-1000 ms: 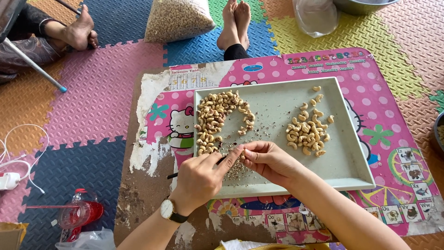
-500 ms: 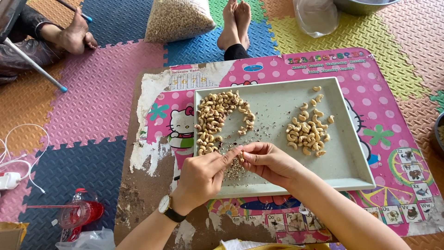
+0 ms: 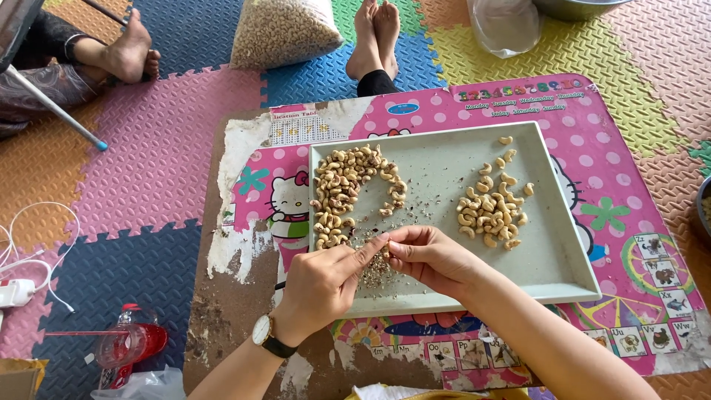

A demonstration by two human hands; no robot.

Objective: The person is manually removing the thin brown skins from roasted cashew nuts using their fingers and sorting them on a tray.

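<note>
Cashew (image 3: 388,245) pinched between both hands' fingers (image 3: 370,248), orientation hidden.

Pale grey tray (image 3: 552,244); pink polka-dot table (image 3: 607,155); multicoloured mats (image 3: 155,148).

At the far edge, left of centre, we see a clear plastic bag (image 3: 285,30) stuffed with pale nuts, lying on the blue and pink floor mats. Further right along that far edge sits a second clear bag (image 3: 506,26), nearly empty and crumpled, on the yellow mat. On the low table lies a pink dotted chart sheet (image 3: 592,148) with small picture squares along its near edge, and a small white table-like label (image 3: 300,126) sits at its far left corner. A crumpled clear bag (image 3: 141,385) shows at the near left.
</note>
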